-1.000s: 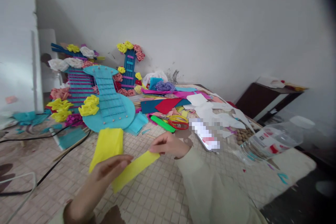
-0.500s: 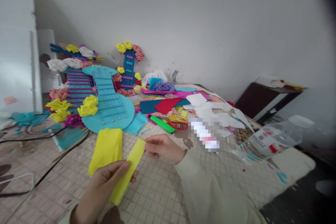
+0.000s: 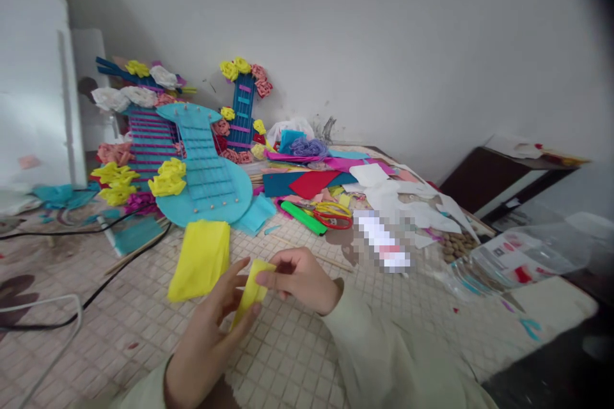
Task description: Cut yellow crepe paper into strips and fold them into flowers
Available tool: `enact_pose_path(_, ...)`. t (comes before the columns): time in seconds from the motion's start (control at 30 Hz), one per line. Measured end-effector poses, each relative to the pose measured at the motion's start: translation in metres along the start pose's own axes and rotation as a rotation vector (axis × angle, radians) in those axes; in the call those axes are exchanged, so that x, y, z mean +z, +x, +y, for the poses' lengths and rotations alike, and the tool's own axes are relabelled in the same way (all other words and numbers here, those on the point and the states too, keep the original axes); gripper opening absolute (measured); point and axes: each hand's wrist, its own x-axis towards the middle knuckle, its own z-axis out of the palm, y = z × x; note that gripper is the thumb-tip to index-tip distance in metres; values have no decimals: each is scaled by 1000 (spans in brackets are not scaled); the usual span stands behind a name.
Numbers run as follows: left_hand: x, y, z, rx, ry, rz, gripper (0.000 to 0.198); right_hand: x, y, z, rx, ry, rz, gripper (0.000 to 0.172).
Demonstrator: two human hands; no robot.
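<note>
Strip: a yellow paper strip (image 3: 252, 287) is held up between both hands, just above the worktop (image 3: 297, 358).
Left hand (image 3: 215, 326): fingers closed on the strip's lower part.
Right hand (image 3: 302, 278): thumb and fingertips pinched on the top end.
Spare sheet: a yellow sheet (image 3: 201, 259) is left lying just beyond the left hand, untouched.
Scissors (image 3: 336, 216): parked well beyond the right hand.
Progress: early days, probably. The strip looks only bent at the top, and nothing is rolled or shaped yet.
</note>
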Motion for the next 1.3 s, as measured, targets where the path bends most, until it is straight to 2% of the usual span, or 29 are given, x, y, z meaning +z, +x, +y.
enact_pose_path(0.23, 5, -1, 9, -222, -305, 21, 41, 1, 0, 1, 49, 55, -86, 29)
enact_pose_path(0.37, 4, 1, 7, -326, -429, -10, 34, 0, -1, -2, 109, 32, -108, 31)
enact_pose_path(0.47, 2, 3, 10, -472, -481, 41, 31, 0, -1, -3, 131, 31, -57, 32)
enact_pose_path(0.57, 1, 5, 16, -559, -555, 99, 33, 0, 0, -3, 135, 39, 14, 33)
enact_pose_path(0.73, 3, 3, 19, -564, -610, 35, 31, 1, 1, 0, 138, -31, 43, 31)
enact_pose_path(0.9, 3, 1, 13, -563, -650, -47, 24, 5, -1, 2, 9, -235, 180, 17)
enact_pose_path(1.03, 2, 1, 6, -525, -630, -55, 17, 9, -4, 4, -213, -441, 246, 6)
enact_pose_path(1.17, 3, 2, 4, -527, -659, 10, 16, 12, -7, 6, -411, -622, 239, 6)
enact_pose_path(1.3, 5, 2, 10, -636, -577, 139, 23, 13, -9, 6, -458, -698, 182, 6)
